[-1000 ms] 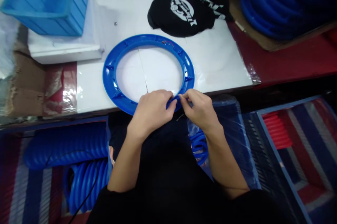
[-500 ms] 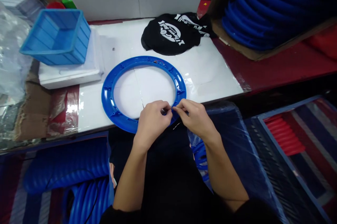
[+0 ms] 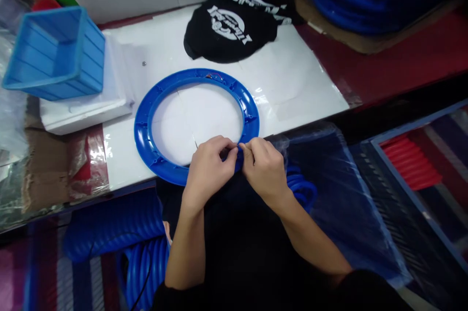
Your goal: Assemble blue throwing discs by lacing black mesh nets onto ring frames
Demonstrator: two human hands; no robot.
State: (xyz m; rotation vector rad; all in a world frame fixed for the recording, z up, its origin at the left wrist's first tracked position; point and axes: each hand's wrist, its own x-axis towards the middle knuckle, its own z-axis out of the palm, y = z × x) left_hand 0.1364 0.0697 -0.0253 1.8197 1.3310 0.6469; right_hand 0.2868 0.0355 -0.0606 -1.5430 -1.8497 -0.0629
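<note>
Working from afar, I have left hand (image 3: pixel 211 165) and right hand (image 3: pixel 266 169), fingertips together, at a blue ring's (image 3: pixel 195 75) near rim; what they pinch, I cannot tell. The rim overhangs the white table (image 3: pixel 292 84); pressing hard could tip it.

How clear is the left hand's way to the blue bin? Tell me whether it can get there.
Probably yes, with a stretch: nothing tall stands between the left hand and the open-topped blue bin, but the fingers would first have to leave the near edge of the blue ring.
</note>
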